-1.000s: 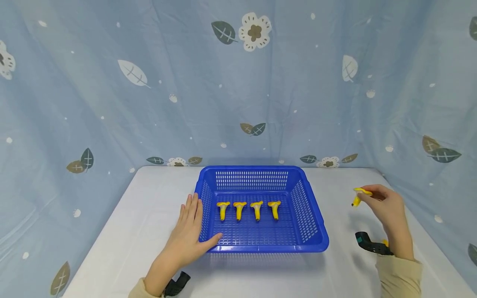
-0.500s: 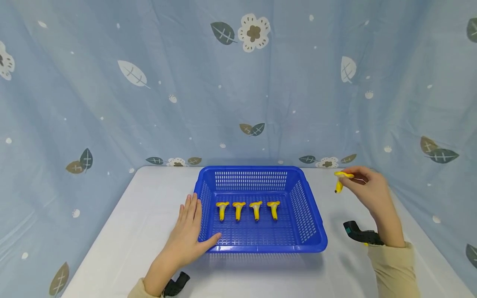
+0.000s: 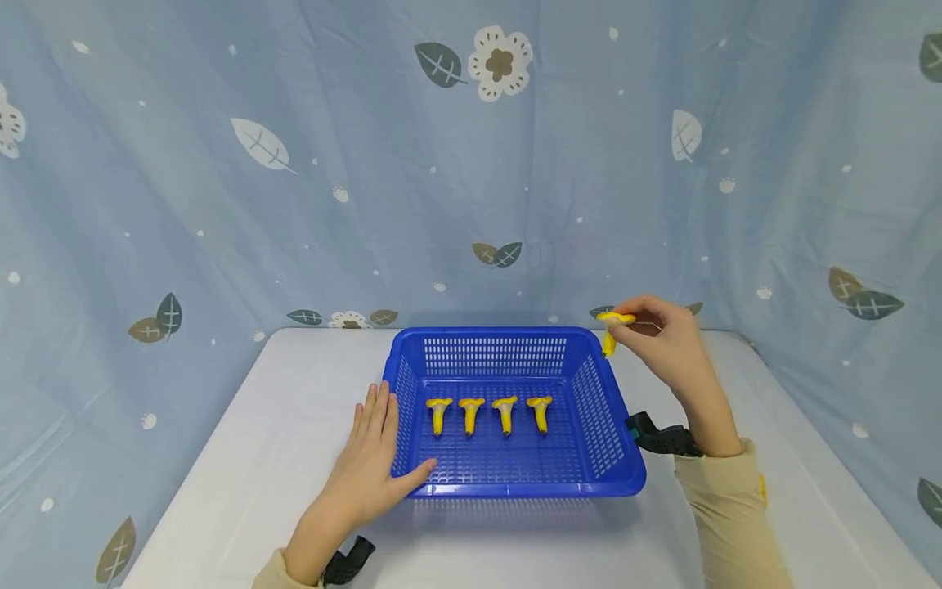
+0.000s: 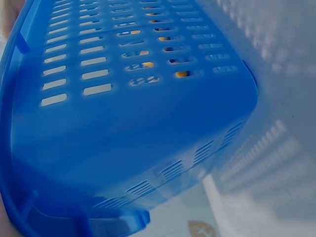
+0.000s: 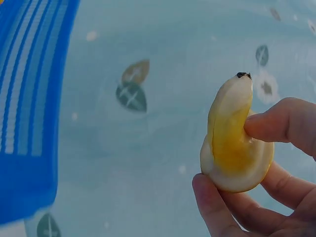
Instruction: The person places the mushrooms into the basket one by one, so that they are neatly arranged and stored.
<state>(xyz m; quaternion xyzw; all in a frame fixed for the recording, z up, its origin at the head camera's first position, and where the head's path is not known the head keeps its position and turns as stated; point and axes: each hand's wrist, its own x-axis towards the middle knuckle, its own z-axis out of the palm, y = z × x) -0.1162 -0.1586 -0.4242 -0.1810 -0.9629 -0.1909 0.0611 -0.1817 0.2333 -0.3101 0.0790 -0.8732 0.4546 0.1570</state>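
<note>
My right hand [image 3: 666, 339] pinches a yellow mushroom [image 3: 610, 334] with a flared cap and a dark stem tip. It holds the mushroom above the back right corner of a blue plastic basket [image 3: 508, 491]. Close up in the right wrist view, thumb and fingers grip the mushroom [image 5: 234, 143], its stem pointing up. Several similar mushrooms [image 3: 506, 415] lie in a row on the basket floor, caps toward the back. My left hand [image 3: 368, 462] rests with straight fingers on the basket's left rim. In the left wrist view, the slotted basket wall [image 4: 138, 123] fills most of the picture.
A white-covered table [image 3: 257, 458] lies under the basket. A blue patterned curtain [image 3: 368, 164] rises behind and at both sides. Part of a yellow thing [image 3: 763, 489] shows beside the right sleeve. Black wrist devices [image 3: 662, 436] sit below the hands.
My right hand has carried the mushroom left and toward the back, from over the table at the right to the basket's back right corner. The left hand and the basket have stayed put.
</note>
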